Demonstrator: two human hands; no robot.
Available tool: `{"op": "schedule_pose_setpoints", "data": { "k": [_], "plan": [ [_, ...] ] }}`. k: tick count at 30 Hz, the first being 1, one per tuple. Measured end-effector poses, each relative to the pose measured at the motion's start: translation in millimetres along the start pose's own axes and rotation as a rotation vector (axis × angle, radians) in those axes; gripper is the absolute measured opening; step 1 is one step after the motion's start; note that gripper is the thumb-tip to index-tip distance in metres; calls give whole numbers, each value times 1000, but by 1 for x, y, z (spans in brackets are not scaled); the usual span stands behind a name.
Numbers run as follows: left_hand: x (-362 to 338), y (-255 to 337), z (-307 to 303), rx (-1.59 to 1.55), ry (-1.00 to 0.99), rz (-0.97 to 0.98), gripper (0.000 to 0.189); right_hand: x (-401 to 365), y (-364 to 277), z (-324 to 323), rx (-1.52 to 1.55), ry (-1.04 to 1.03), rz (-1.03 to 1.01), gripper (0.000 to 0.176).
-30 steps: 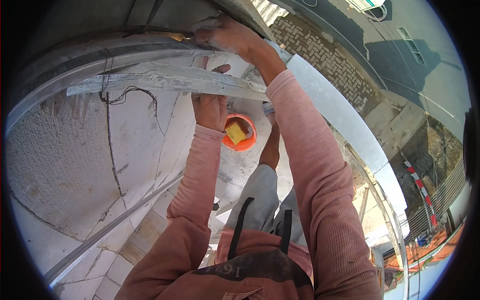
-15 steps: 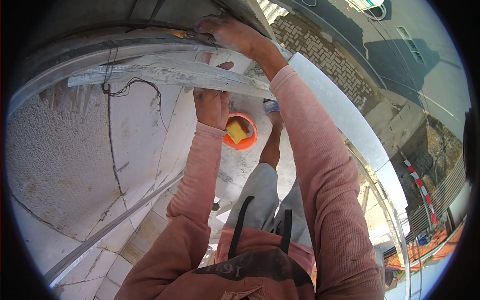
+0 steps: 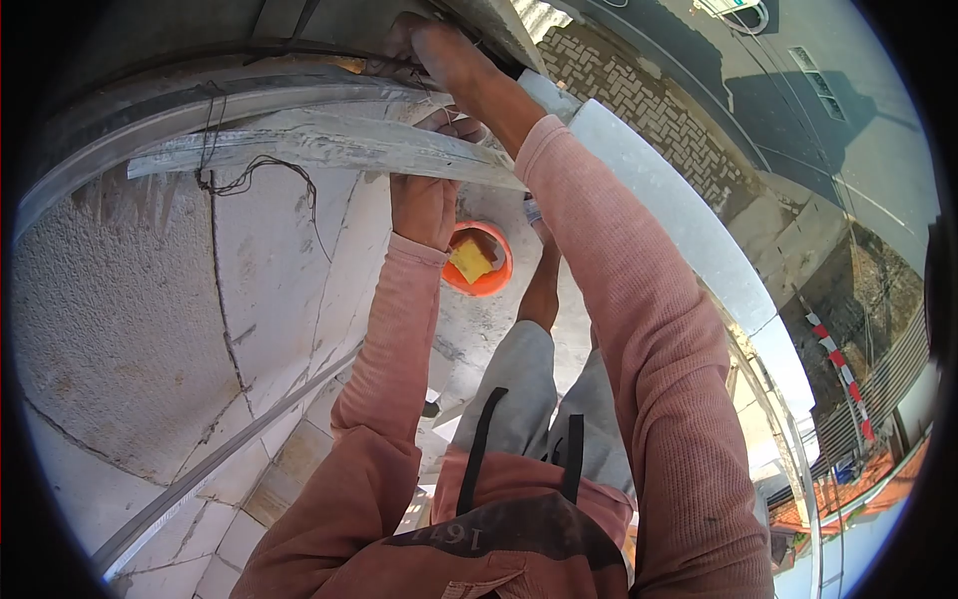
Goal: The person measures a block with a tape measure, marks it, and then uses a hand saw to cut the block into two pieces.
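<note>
Clock bearings are taken from the centre of the view.

Item: wooden board (image 3: 319, 145), pale and worn, between 10 and 11 o'clock, set below a curved metal rail (image 3: 279, 93).

Item: left hand (image 3: 424, 205), at 11 o'clock. It is passed behind the board; the fingers (image 3: 454, 122) are seen bent beyond the upper edge. The palm is hidden by the wood, so whether anything is gripped cannot be determined.

Item: right hand (image 3: 429, 50), just short of 12 o'clock, placed beyond the rail, by a dark ledge. The fingers are blurred and partly hidden; neither their spread nor any hold can be made out.

Item: dark wire (image 3: 235, 187), tangled, at 10 o'clock, hung across the board with one end loose.

Item: orange bucket (image 3: 487, 290), near centre at 12 o'clock, with a yellow block (image 3: 469, 260) inside.

Handling note: in judgement, the board is best kept supported by the left hand while fine work is done by the right. Fingers should be kept from being pinched between wood and rail, the loose wire kept clear, and the forearms uncrossed where sight is blocked.
</note>
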State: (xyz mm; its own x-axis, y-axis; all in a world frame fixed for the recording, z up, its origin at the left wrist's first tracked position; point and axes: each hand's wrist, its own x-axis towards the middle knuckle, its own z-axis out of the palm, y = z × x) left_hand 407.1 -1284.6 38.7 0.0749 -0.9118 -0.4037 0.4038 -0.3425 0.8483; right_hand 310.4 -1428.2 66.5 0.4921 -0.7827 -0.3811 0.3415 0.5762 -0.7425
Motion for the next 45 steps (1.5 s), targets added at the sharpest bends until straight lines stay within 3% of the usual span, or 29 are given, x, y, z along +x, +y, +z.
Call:
{"op": "schedule_pose_setpoints", "data": {
  "k": [1,4,7,13,16,19,25,28,31,34,38,41,42,45],
  "plan": [
    [0,2,0,5,-4,-5,42,-6,-3,-2,119,1,15,44],
    [0,7,2,25,-10,-17,42,-2,11,-15,-96,-194,-123,43],
    [0,7,1,47,-15,-22,42,4,19,-18,-233,-144,-69,42],
    [9,6,-4,52,-88,-15,39,16,10,-15,178,-157,131,36],
    [13,5,-5,23,-114,-60,36,26,7,-7,61,-91,179,35],
    [18,9,-6,6,-174,-119,33,25,15,-16,-174,-124,61,50],
    [31,15,-10,-43,-256,-267,30,-53,-1,-46,-296,-11,113,84],
    [35,16,-6,-63,-281,-310,29,-97,9,-66,-359,155,37,87],
    [39,17,-8,-88,-285,-335,28,-125,50,-91,-369,199,161,87],
    [48,8,-13,-106,-283,-374,28,-141,74,-108,-400,86,156,83],
    [61,4,-24,-173,-301,-424,34,-134,76,-122,-458,-51,21,61],
    [63,8,-11,-131,-182,-426,32,-154,85,-119,-701,396,-134,46],
    [68,6,-16,-146,-241,-440,32,-172,89,-121,-799,543,-200,40],
    [79,7,-26,-196,-230,-473,24,-269,83,-135,-561,769,-299,33]
  ]
}}
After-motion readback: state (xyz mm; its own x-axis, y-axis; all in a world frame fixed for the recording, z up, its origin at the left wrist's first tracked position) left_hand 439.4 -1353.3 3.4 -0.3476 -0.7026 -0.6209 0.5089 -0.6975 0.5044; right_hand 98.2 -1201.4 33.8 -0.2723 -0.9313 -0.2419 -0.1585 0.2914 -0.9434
